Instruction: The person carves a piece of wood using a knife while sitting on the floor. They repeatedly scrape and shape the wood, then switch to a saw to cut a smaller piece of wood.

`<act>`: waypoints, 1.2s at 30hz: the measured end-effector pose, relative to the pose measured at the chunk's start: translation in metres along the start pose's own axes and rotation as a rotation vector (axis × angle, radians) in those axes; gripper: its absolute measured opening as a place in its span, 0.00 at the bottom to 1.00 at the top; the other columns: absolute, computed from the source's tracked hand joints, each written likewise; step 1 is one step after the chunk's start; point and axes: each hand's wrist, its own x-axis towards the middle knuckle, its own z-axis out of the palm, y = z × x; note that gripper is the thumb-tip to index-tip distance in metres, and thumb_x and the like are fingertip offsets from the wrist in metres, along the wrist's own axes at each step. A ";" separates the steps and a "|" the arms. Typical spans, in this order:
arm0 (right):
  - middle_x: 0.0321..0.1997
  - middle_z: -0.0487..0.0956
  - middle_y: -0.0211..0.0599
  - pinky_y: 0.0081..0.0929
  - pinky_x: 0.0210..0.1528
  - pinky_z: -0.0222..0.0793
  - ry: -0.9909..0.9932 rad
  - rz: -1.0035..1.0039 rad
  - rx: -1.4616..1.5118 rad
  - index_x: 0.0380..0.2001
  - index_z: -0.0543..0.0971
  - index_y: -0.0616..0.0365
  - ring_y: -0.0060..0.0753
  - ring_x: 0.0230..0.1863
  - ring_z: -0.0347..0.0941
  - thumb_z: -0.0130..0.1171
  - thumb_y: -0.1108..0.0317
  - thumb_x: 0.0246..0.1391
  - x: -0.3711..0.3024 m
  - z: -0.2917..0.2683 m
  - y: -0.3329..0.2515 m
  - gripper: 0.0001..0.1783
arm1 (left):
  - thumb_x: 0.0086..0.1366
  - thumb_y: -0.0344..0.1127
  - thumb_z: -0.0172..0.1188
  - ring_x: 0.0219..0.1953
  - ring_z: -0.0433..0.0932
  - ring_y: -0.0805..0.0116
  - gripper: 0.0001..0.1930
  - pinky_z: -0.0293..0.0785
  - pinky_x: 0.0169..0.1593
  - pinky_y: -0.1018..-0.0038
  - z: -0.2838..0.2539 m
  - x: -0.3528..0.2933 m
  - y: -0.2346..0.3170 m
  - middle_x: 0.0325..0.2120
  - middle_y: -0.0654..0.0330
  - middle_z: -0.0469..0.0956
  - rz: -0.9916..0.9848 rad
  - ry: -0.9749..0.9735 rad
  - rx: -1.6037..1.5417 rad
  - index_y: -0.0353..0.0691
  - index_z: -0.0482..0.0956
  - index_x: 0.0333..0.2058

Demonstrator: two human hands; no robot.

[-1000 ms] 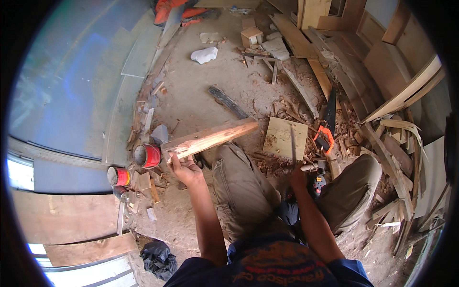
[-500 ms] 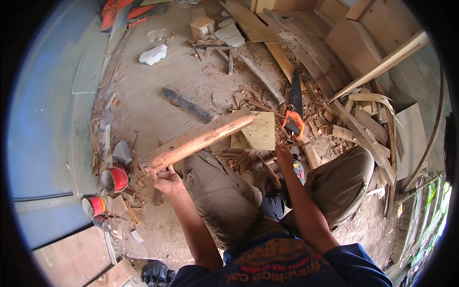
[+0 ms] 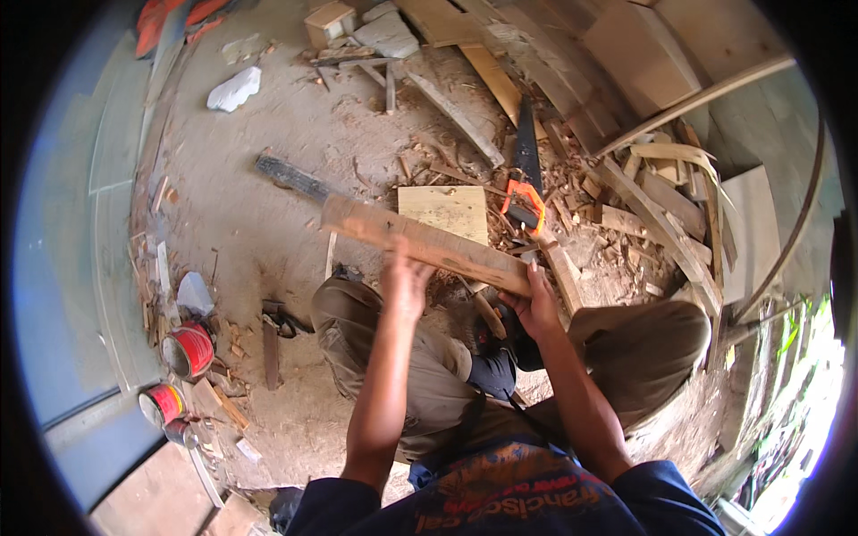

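A thick length of timber point(image 3: 465, 256) is held up over my lap, sloping from upper left down to the right. Around its lower right end my right hand point(image 3: 536, 308) is closed, thumb on the near face. My left hand point(image 3: 407, 279) is at the timber's near side, left of its middle; motion smears its fingers, so their grip is unclear. Beyond the timber, a square pale board point(image 3: 442, 213) lies on the ground, partly covered by it. A handsaw point(image 3: 527, 183) with an orange and black handle rests to the right of that board.
A dark wooden strip point(image 3: 290, 176) lies behind the timber's left end. Two red cans point(image 3: 188, 348) point(image 3: 163, 404) stand at the left. Wood scraps and shavings point(image 3: 617, 246) cover the ground at right, below leaning panels point(image 3: 643, 54). A white stone point(image 3: 234, 89) lies farther off.
The timber has turned, its left end now higher than its right. My right hand has come onto the right end; my left hand has moved from the left end toward the middle.
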 end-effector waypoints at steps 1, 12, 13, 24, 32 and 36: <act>0.55 0.76 0.36 0.41 0.43 0.83 -0.023 -0.013 0.037 0.58 0.70 0.50 0.36 0.48 0.80 0.51 0.51 0.71 0.000 0.015 0.005 0.21 | 0.67 0.51 0.65 0.65 0.64 0.56 0.40 0.65 0.64 0.52 0.004 -0.002 -0.010 0.63 0.54 0.64 -0.076 -0.074 0.033 0.45 0.55 0.70; 0.40 0.81 0.39 0.27 0.35 0.80 0.001 -0.044 -1.045 0.56 0.69 0.58 0.30 0.35 0.81 0.59 0.56 0.67 0.023 -0.027 0.037 0.23 | 0.63 0.36 0.69 0.64 0.64 0.57 0.35 0.61 0.63 0.42 0.007 0.135 0.058 0.61 0.64 0.67 0.018 0.185 0.205 0.53 0.61 0.65; 0.38 0.82 0.38 0.25 0.34 0.79 -0.006 0.017 -1.027 0.55 0.70 0.58 0.29 0.34 0.81 0.59 0.56 0.66 0.016 -0.025 0.042 0.22 | 0.63 0.37 0.69 0.65 0.64 0.53 0.34 0.60 0.63 0.39 -0.008 0.161 0.075 0.62 0.61 0.67 0.057 0.201 0.173 0.51 0.62 0.65; 0.38 0.84 0.46 0.28 0.35 0.78 -0.205 0.014 -1.340 0.51 0.74 0.65 0.30 0.35 0.82 0.63 0.58 0.63 -0.015 -0.064 0.063 0.22 | 0.66 0.55 0.62 0.68 0.61 0.43 0.43 0.62 0.66 0.42 -0.115 0.290 0.137 0.68 0.42 0.57 0.166 0.771 1.207 0.35 0.54 0.68; 0.37 0.84 0.40 0.25 0.32 0.77 -0.172 0.070 -1.345 0.51 0.74 0.63 0.27 0.34 0.82 0.61 0.60 0.64 -0.009 -0.113 0.079 0.20 | 0.51 0.63 0.73 0.64 0.69 0.39 0.63 0.71 0.64 0.54 -0.066 0.267 0.121 0.64 0.32 0.61 0.242 0.623 1.060 0.27 0.44 0.69; 0.38 0.83 0.40 0.26 0.32 0.78 -0.183 0.164 -1.302 0.51 0.74 0.64 0.28 0.34 0.82 0.60 0.60 0.65 -0.031 -0.098 0.075 0.20 | 0.52 0.43 0.75 0.62 0.69 0.38 0.63 0.71 0.64 0.58 -0.077 0.277 0.115 0.68 0.32 0.55 0.334 0.672 0.819 0.31 0.35 0.72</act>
